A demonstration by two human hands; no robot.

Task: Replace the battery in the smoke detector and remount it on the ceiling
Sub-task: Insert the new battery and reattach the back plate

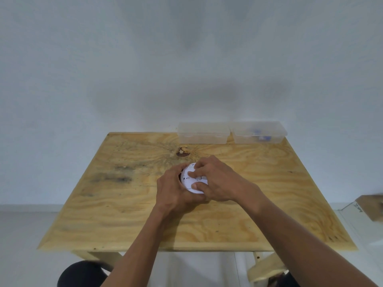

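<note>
Only 2 bare forearms and hands show of the person: the left hand [176, 188] and the right hand [219, 183]. No sleeve reaches the wrists or the visible length of either forearm. No ring, watch or bracelet shows on the fingers or wrists. Fingernails are short and plain

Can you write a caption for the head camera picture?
Both hands grip a white smoke detector over a wooden table.

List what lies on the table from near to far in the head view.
Smoke detector held in both hands, then the dark knot in the wood, then the two clear plastic boxes along the far edge.
</note>
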